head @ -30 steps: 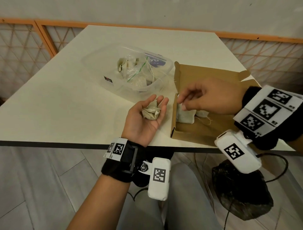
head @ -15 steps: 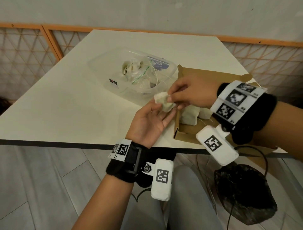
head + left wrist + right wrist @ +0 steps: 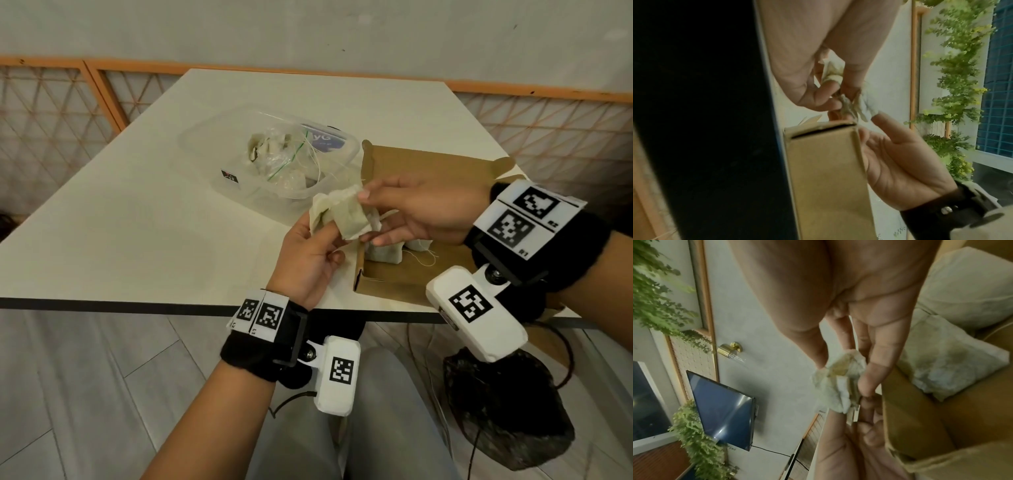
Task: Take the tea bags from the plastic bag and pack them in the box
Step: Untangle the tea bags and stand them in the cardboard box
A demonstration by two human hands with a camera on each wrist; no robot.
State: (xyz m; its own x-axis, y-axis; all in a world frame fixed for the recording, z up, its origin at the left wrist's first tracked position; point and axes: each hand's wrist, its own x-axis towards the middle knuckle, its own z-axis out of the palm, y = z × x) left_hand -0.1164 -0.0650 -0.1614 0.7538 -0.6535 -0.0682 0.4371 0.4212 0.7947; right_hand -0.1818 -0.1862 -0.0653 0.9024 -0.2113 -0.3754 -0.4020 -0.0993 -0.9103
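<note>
Two pale tea bags [image 3: 339,216] hang bunched together between both hands, just left of the open brown cardboard box [image 3: 404,284]. My left hand [image 3: 322,236] grips their lower left part with thumb and fingers. From the right, my right hand [image 3: 366,212] pinches their upper edge; the right wrist view shows the crumpled tea bags [image 3: 836,386] held at its fingertips. Two more tea bags [image 3: 383,255] lie inside the box, trailing strings. The plastic bag [image 3: 284,161] with several tea bags sits in a clear tub behind.
The clear plastic tub [image 3: 212,150] stands mid-table, touching the box's raised flap [image 3: 428,164]. The table's front edge [image 3: 137,303] runs just under my left wrist. A dark bag [image 3: 503,407] lies on the floor at the right, with cables.
My right hand left the box, came over to my left palm and took hold of the tea bags. My left hand closed on them and both hands lifted them up.
</note>
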